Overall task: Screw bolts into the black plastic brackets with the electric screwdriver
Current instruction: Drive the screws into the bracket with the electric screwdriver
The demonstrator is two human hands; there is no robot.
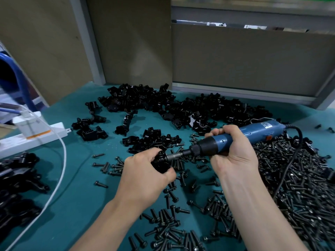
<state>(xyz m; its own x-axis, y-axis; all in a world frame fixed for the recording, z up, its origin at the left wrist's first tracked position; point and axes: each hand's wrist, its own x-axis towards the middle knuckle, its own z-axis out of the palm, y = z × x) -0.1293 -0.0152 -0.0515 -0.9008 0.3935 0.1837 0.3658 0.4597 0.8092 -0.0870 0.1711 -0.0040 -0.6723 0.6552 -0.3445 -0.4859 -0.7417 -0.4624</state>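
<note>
My left hand [145,175] grips a black plastic bracket [161,162] just above the green table. My right hand [233,153] is wrapped round the blue electric screwdriver [241,137], which lies almost level and points left. Its metal bit [175,156] meets the bracket's right side; the bolt there is hidden. Loose dark bolts [297,180] are heaped at the right and scattered below my hands. A big pile of black brackets [163,104] lies farther back.
The screwdriver's black cord [293,154] trails over the bolt heap. At the left stand a white power strip [36,137] and a white cable [61,171]; more black brackets [16,180] lie at the left edge. Brown panels [244,58] wall off the back.
</note>
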